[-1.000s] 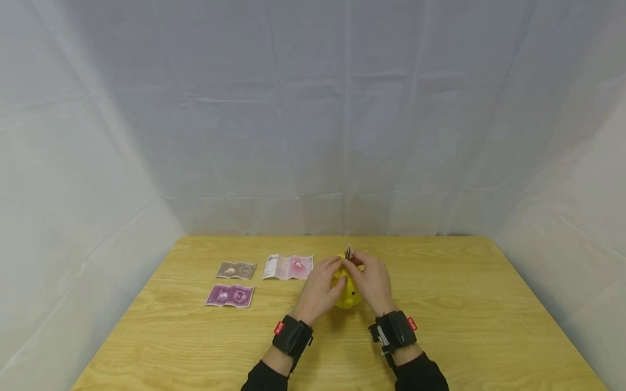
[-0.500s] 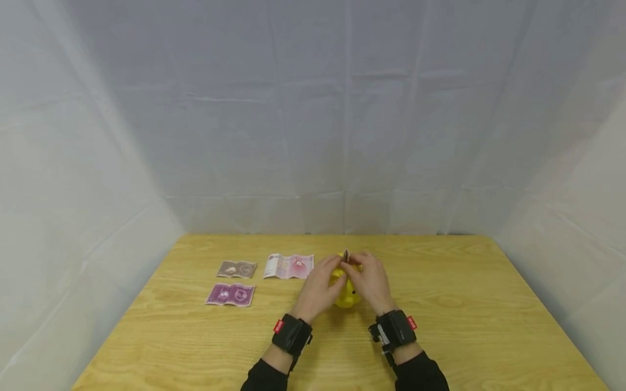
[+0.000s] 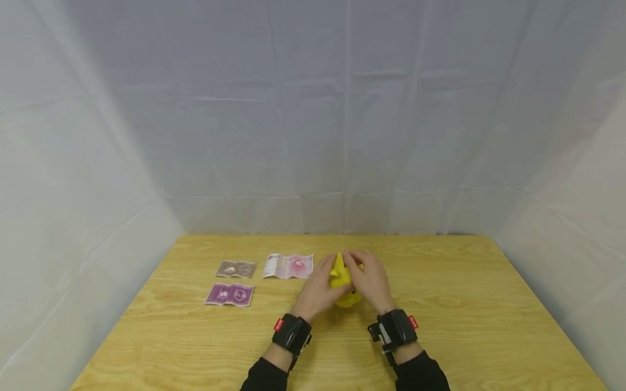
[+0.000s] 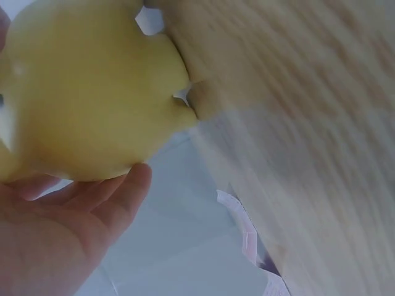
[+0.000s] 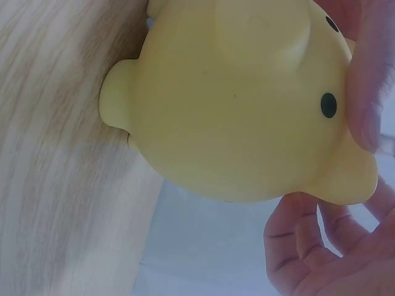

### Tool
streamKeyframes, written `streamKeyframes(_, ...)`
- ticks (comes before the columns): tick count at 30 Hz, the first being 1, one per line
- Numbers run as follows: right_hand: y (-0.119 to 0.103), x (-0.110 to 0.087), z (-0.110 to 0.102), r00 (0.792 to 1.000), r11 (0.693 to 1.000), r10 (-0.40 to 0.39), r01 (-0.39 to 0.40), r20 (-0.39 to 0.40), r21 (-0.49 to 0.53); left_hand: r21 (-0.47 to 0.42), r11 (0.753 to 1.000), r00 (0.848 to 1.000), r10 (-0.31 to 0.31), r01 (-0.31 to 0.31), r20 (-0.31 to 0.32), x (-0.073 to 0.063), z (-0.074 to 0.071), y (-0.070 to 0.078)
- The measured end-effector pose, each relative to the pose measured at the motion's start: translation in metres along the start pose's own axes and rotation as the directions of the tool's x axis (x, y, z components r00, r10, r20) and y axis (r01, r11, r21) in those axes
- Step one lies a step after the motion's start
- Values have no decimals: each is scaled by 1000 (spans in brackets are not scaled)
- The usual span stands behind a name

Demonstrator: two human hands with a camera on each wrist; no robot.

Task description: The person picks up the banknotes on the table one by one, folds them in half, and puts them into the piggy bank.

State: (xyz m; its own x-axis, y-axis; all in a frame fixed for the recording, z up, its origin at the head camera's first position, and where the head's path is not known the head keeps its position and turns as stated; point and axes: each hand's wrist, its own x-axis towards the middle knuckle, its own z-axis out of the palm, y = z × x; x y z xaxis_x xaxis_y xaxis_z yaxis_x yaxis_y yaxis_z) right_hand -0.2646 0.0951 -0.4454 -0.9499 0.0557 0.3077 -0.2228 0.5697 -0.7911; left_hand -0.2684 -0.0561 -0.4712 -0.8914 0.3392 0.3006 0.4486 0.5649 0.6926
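Note:
Between both hands in the head view stands a yellow piggy bank [image 3: 339,278]. My left hand [image 3: 318,290] holds it from the left, its thumb laid across the head above an eye. In the left wrist view, fingers [image 4: 126,194] rest along the rounded yellow body. My right hand [image 3: 370,277] is on its right side, thumb and fingers curled at the top and back. The right wrist view shows those fingers [image 5: 296,237] beside an ear, with the face and dark eyes in sight. A tiny dark speck shows above the right fingertips; what it is, I cannot tell.
Left of the hands, a pink banknote [image 3: 288,266], a brown banknote [image 3: 236,269] and a purple banknote [image 3: 230,294] lie creased on the wooden table [image 3: 464,315]. White sheeting [image 3: 313,136] encloses the back and sides.
A small folded banknote stood upright between the fingertips above the piggy bank. It sank lower and is now almost or wholly out of sight. The left thumb has shifted across the piggy bank's head.

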Motion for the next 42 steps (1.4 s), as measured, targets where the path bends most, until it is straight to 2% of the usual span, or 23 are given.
streamKeyframes(13, 1, -2, -5, 995, 996, -89, 88, 38, 20, 18, 999, 998, -47, 46, 32, -1, -2, 2)
streamKeyframes(26, 4, -1, 3, 995, 996, -91, 91, -35, 13, 6, 998, 998, -55, 55, 31, -2, -3, 5)
streamKeyframes(33, 6, -1, 6, 993, 996, -85, 86, -76, 0, 8, 999, 999, -41, 41, 21, -2, -1, 2)
streamKeyframes(42, 5, -1, 5, 992, 995, -101, 101, -74, -3, 3, 1000, 999, -27, 27, 18, -2, -1, 2)
